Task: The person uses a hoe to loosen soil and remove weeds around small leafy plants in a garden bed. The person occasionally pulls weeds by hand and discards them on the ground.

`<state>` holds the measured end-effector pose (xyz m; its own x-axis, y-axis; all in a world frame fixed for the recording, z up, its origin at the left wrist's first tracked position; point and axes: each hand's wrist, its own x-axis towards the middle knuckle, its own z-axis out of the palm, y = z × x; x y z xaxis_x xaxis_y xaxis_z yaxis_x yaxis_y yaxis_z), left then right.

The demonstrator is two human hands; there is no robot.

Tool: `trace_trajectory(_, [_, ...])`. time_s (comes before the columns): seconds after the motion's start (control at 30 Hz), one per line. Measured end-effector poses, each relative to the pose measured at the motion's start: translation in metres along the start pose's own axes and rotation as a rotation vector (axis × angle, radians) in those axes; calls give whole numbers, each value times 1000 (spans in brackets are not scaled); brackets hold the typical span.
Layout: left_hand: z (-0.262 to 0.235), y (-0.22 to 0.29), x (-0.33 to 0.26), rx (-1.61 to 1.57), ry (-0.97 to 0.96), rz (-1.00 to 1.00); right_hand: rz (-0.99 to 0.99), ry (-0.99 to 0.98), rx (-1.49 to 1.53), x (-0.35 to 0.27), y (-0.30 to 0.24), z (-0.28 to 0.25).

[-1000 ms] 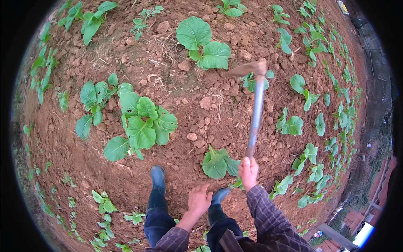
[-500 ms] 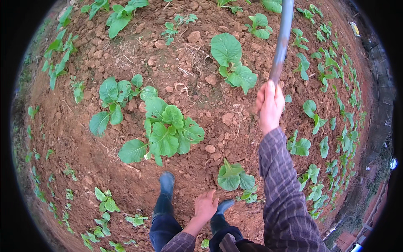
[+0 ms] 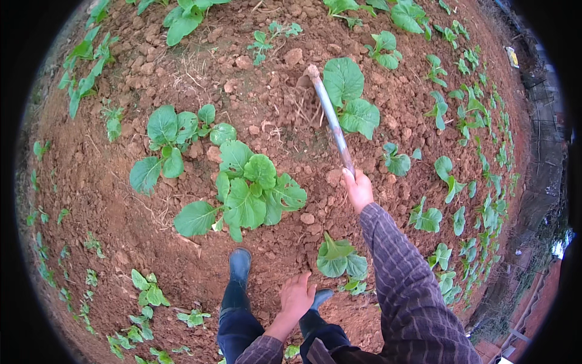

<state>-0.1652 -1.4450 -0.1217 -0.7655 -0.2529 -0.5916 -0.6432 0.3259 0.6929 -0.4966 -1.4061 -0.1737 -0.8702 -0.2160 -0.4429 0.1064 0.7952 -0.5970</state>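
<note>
My right hand (image 3: 359, 190) is wrapped round the handle of a hoe (image 3: 332, 119), a greyish metal pole with worn brownish patches. The hoe's far end is down at the soil, just left of a broad-leaved green plant (image 3: 344, 82); its blade is mostly hidden there. My left hand (image 3: 296, 296) rests low by my knees, fingers stretched loosely, holding nothing. Left of the hoe grows a big leafy plant (image 3: 245, 203) with holes in some leaves. A smaller plant (image 3: 341, 258) stands between my right sleeve and my left hand.
Cloddy reddish-brown soil (image 3: 121, 212) surrounds the plants, with bits of dry straw. My boots, one of them the left boot (image 3: 240, 265), stand close below the big plant. Many seedlings (image 3: 430, 218) grow to the right. Another holed plant (image 3: 163, 128) is at the left.
My right hand has come down and to the left. The hoe has swung from above the upper edge down to the soil. My left hand has stayed nearly still.
</note>
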Motion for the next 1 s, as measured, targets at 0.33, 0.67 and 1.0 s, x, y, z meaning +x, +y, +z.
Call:
trace_trajectory(0.33, [-14,4,13,-10,55,36,-290,278,440,97,-190,-36])
trace_trajectory(0.67, [-21,13,21,-49,66,21,237,-197,397,41,-107,-75])
trace_trajectory(1.0, [-6,11,19,12,0,22,83,41,594,139,-198,14])
